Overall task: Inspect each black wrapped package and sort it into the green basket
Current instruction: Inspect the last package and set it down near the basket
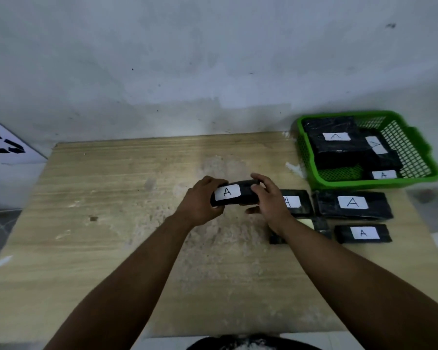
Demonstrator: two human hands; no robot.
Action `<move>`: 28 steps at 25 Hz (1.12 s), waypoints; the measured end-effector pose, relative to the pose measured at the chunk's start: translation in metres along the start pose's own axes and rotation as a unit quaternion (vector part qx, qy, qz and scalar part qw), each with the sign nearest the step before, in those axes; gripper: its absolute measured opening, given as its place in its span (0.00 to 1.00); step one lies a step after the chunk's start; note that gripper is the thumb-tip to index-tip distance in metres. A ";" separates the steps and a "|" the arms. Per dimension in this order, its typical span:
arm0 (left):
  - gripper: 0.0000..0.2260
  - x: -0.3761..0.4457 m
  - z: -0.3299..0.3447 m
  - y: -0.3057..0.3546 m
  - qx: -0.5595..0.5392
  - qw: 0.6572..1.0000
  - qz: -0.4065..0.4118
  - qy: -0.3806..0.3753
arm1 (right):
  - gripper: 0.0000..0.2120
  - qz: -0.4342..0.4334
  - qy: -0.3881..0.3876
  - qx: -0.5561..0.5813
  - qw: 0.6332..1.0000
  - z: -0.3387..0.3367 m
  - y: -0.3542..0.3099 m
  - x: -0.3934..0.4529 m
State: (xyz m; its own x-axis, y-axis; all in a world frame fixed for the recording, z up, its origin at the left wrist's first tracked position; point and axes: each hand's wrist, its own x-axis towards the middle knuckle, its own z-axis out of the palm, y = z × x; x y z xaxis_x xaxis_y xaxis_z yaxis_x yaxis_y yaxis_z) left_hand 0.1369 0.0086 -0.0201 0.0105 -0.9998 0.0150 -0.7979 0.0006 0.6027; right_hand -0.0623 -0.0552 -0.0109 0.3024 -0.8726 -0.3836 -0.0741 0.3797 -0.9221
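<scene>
A black wrapped package (244, 194) with a white "A" label is held above the middle of the wooden table. My left hand (200, 202) grips its left end. My right hand (269, 198) holds its right end, fingers over the top and thumb below. The green basket (379, 183) stands at the back right with three labelled black packages (331, 137) inside. Several more black packages lie in front of the basket: a large one (353, 204), a small one (363, 233), one (295, 202) partly behind my right hand, and one (321, 224) under my right wrist.
The wooden table (116, 198) stands against a pale wall. A white board with black arrows (5, 145) leans at the far left. A cable lies on the floor to the left. The table's right edge runs just past the packages.
</scene>
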 end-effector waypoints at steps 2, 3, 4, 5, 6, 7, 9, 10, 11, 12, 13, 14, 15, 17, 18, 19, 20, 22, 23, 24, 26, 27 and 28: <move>0.27 -0.001 0.004 0.013 -0.021 1.000 0.004 0.009 | 0.14 -0.012 0.019 -0.005 1.000 -0.010 -0.001 -0.004; 0.27 -0.002 0.004 0.018 -0.056 0.998 -0.006 0.013 | 0.14 -0.014 0.028 -0.006 1.000 -0.015 -0.001 -0.006; 0.27 -0.004 0.004 0.022 -0.101 0.994 -0.027 0.018 | 0.14 -0.012 0.038 -0.005 0.999 -0.021 -0.001 -0.008; 0.26 -0.005 0.004 0.028 -0.152 0.986 -0.058 0.023 | 0.14 -0.006 0.049 0.002 0.999 -0.028 0.000 -0.009; 0.24 -0.006 0.002 0.033 -0.210 0.973 -0.094 0.027 | 0.14 0.003 0.059 0.016 0.998 -0.034 0.001 -0.010; 0.21 -0.006 0.001 0.038 -0.277 0.951 -0.131 0.031 | 0.14 0.011 0.066 0.036 0.997 -0.040 0.001 -0.011; 0.17 -0.007 -0.002 0.047 -0.417 0.884 -0.209 0.024 | 0.14 0.025 0.071 0.077 0.994 -0.049 0.001 -0.013; 0.16 -0.008 -0.003 0.052 -0.465 0.852 -0.238 0.012 | 0.14 0.031 0.069 0.095 0.993 -0.053 0.001 -0.014; 0.15 -0.009 -0.003 0.055 -0.491 0.833 -0.255 0.004 | 0.13 0.037 0.064 0.111 0.991 -0.056 0.001 -0.015; 0.14 -0.010 -0.002 0.057 -0.502 0.825 -0.260 0.004 | 0.13 0.040 0.058 0.121 0.990 -0.058 0.000 -0.016; 0.14 -0.011 0.000 0.059 -0.505 0.824 -0.257 0.011 | 0.12 0.041 0.051 0.127 0.990 -0.060 0.000 -0.017; 0.14 -0.012 0.003 0.061 -0.505 0.826 -0.249 0.022 | 0.12 0.041 0.045 0.131 0.990 -0.062 0.000 -0.019; 0.15 -0.012 0.005 0.062 -0.503 0.829 -0.243 0.034 | 0.11 0.040 0.041 0.135 0.989 -0.062 0.000 -0.020; 0.15 -0.013 0.008 0.065 -0.505 0.827 -0.241 0.054 | 0.10 0.043 0.030 0.151 0.987 -0.064 -0.002 -0.022; 0.14 -0.014 0.009 0.066 -0.509 0.823 -0.245 0.062 | 0.12 0.045 0.018 0.159 0.986 -0.065 -0.002 -0.024; 0.14 -0.014 0.010 0.068 -0.513 0.819 -0.250 0.065 | 0.15 0.046 0.005 0.161 0.986 -0.066 -0.002 -0.026; 0.14 -0.015 0.011 0.070 -0.515 0.814 -0.259 0.063 | 0.20 0.044 -0.007 0.156 0.987 -0.067 -0.001 -0.028; 0.13 -0.016 0.013 0.077 -0.524 0.803 -0.281 0.054 | 0.29 0.034 -0.022 0.141 0.989 -0.068 0.003 -0.029; 0.12 -0.017 0.014 0.080 -0.528 0.796 -0.291 0.051 | 0.32 0.027 -0.021 0.133 0.991 -0.068 0.006 -0.030; 0.12 -0.018 0.015 0.084 -0.531 0.791 -0.300 0.050 | 0.34 0.019 -0.015 0.123 0.992 -0.068 0.008 -0.030; 0.11 -0.019 0.018 0.090 -0.534 0.783 -0.314 0.050 | 0.33 0.002 0.005 0.102 0.995 -0.069 0.011 -0.031; 0.11 -0.019 0.019 0.093 -0.531 0.782 -0.322 0.049 | 0.32 -0.007 0.010 0.093 0.996 -0.069 0.010 -0.032; 0.11 -0.018 0.020 0.094 -0.525 0.782 -0.332 0.049 | 0.31 -0.019 0.010 0.083 0.996 -0.069 0.009 -0.033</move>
State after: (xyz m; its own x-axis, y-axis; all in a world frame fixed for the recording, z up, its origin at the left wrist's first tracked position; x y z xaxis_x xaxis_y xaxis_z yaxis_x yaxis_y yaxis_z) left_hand 0.0493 0.0268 0.0204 0.3001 -0.7802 -0.5488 0.3373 -0.4514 0.8261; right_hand -0.1389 -0.0437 -0.0102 0.2837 -0.8923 -0.3511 0.0954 0.3906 -0.9156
